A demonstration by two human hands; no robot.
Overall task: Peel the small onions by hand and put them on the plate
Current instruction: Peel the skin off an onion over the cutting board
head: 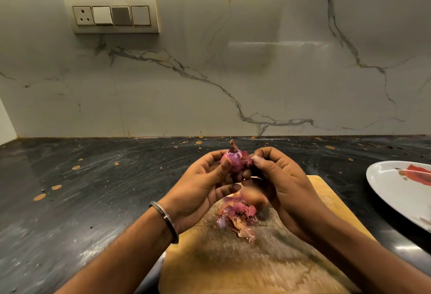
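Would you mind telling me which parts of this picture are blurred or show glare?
Head view: the board and peels are motion-smeared; the onion and both hands are soft; glare streaks the wall and counter; the wide lens bends the counter's edge.

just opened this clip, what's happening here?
A person is peeling a small onion by hand above a wooden cutting board. The left hand holds the onion while the right hand pinches a strip of its purple skin. A pile of peeled skins lies on the board below the hands. The white plate sits to the right on the dark counter; no peeled onions show on the part in view.
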